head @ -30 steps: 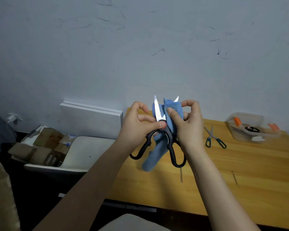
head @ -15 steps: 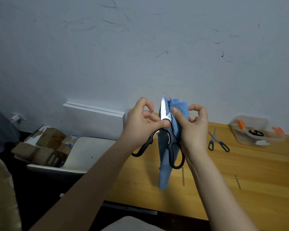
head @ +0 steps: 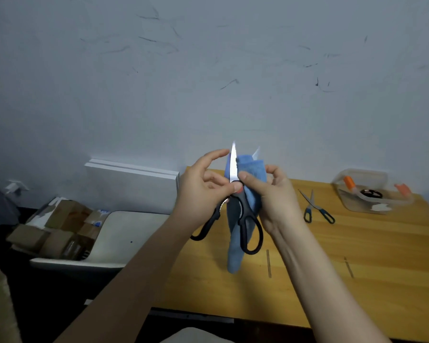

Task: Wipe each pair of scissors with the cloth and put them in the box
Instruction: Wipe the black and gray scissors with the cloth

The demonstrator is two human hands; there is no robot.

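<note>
Head view: the black-handled scissors [head: 243, 214] are held up in the air over the near-left part of the table [head: 357, 280], blades pointing up and parted. One bright serrated blade stands bare. The other is wrapped in the blue cloth [head: 253, 169], with only its tip showing above the fold.

The left hand [head: 201, 194] pinches the scissors at the pivot between thumb and forefinger. The right hand [head: 278, 201] grips the cloth around the covered blade, thumb pressing on the front. The rest of the cloth hangs down behind the handles.

The step in hand looks like wiping that blade. To do it well, draw the cloth from pivot to tip, pressing on the flat faces and the spine rather than the edge. The left pinch should stay firm so the blades cannot snap shut on the fingers. The bare serrated blade likely needs the same pass, as teeth tend to snag fabric.

A small blue-handled pair [head: 316, 206] lies on the table to the right, and beyond it is the clear box [head: 352, 204].
</note>
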